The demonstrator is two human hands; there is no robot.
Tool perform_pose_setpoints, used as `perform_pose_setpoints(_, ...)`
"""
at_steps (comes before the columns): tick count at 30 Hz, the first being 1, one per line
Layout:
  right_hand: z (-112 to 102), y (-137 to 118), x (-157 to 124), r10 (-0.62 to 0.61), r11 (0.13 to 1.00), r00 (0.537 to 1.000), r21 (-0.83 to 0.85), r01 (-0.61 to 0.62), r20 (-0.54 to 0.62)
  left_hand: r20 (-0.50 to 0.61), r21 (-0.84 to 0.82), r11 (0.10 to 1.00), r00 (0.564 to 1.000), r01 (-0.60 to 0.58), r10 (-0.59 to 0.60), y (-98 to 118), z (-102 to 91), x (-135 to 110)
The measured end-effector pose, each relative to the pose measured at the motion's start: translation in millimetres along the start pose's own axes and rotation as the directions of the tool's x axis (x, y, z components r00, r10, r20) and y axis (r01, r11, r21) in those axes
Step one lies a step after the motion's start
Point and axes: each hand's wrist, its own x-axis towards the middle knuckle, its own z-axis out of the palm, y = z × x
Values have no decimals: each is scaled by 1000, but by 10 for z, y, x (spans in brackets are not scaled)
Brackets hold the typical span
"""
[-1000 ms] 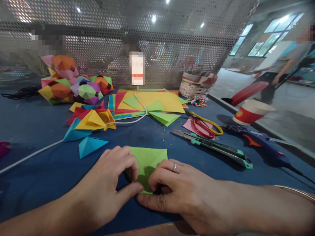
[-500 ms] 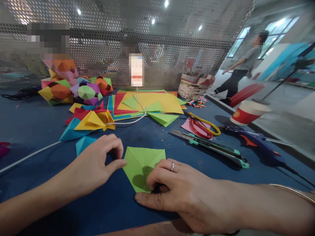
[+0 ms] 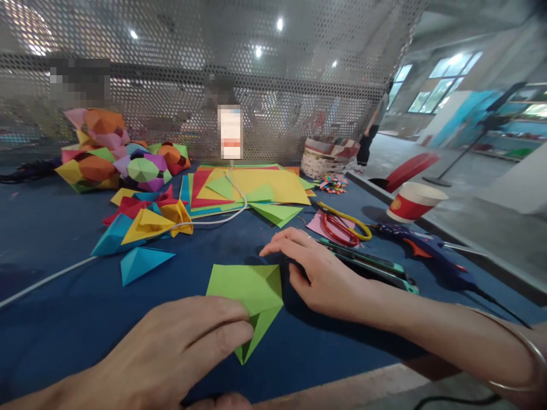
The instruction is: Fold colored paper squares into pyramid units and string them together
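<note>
A folded green paper piece (image 3: 252,296) lies on the blue table top (image 3: 64,296) in front of me. My left hand (image 3: 179,353) rests at its lower left with a fingertip pressing flat on the fold, fingers stretched out. My right hand (image 3: 320,267) hovers just right of the paper with its fingers spread and holds nothing. It is close to the green utility knife (image 3: 371,267). A ring shows on one finger and a bangle on the wrist.
Folded blue, yellow and red paper shapes (image 3: 141,228) lie at left, coloured sheets (image 3: 248,188) and paper balls (image 3: 119,154) behind. Scissors (image 3: 342,222), a glue gun (image 3: 423,250), a paper cup (image 3: 412,202) and a basket (image 3: 327,156) stand at right. A mesh screen backs the table. A white cord (image 3: 51,276) crosses it.
My right hand left the green paper and moved up and right toward the knife, opening. My left hand came down onto the paper's lower left. The paper is turned over.
</note>
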Motion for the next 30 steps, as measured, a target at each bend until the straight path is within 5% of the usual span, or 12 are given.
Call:
perform_pose_setpoints(20,-58,-104,5,126,991,980,18,-131,153,-59,183,979,993,-87,99,98,63,316)
perform_pose_setpoints(25,-109,-138,27,-63,971,990,236,31,128,-43,139,985,993,-106,113,-2,-40,330)
perform_pose_setpoints(30,-75,-34,39,-158,968,987,193,160,-27,-47,90,994,997,-58,62,-71,-30,287)
